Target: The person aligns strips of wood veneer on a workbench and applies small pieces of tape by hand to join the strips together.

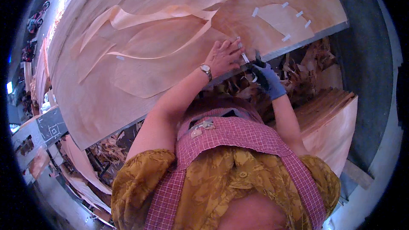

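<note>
A broad sheet of pale wood veneer (pixel 170 74) covers the slanted table before me. My left hand (pixel 221 57), bare with a watch at the wrist, lies on the veneer near its front edge, fingers stretched and spread. Beside its fingertips a short white tape strip (pixel 244 56) runs toward my right hand (pixel 266 79), in a dark and blue-grey glove. The gloved fingers close around the tape at the table edge; a white curved bit shows in them, its full shape hidden. To the right, a veneer patch (pixel 277 19) is held down by several white tape pieces.
Long curled veneer strips (pixel 170 13) lie loose across the sheet. Torn veneer scraps (pixel 304 68) fill the space under the front edge. A stack of veneer sheets (pixel 330 123) stands at my right. A dark band (pixel 362 68) runs beyond the table's right end.
</note>
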Demonstrator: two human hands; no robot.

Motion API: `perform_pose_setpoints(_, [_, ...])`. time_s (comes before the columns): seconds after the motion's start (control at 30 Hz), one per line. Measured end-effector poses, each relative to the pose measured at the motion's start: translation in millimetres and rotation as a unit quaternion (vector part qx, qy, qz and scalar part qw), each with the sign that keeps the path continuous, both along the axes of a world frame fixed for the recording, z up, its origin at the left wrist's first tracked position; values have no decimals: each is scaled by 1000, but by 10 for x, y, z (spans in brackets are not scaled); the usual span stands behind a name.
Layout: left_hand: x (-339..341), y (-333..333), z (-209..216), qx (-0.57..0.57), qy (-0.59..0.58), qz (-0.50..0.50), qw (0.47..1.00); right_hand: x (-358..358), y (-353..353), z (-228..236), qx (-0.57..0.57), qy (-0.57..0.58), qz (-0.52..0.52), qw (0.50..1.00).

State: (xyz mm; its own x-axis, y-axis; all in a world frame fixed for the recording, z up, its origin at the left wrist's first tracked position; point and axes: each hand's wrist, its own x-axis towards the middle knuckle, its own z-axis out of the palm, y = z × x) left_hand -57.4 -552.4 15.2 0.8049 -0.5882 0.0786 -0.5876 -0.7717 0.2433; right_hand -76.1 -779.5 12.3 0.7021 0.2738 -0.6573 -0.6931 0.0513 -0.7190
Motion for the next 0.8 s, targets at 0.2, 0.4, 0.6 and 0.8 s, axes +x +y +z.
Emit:
perform_pose_setpoints(0.2, [-40, -5, -52, 15, -26, -2, 1000, -97, -805, -668, -483, -393, 115, 774])
perform_pose_setpoints(0.4, [-21, 113, 55, -107, -6, 9, 994, -39, -529, 281, -166, -69, 72, 981])
perform_pose_setpoints(0.6, [-1109, 970, -263, -252, 16, 264, 931, -245, 919, 319, -81, -44, 206, 974])
perform_pose_setpoints(0.8, [-2466, 1810, -269, -71, -30, 525, 848, -775, 2224, -74, 61, 52, 276, 958])
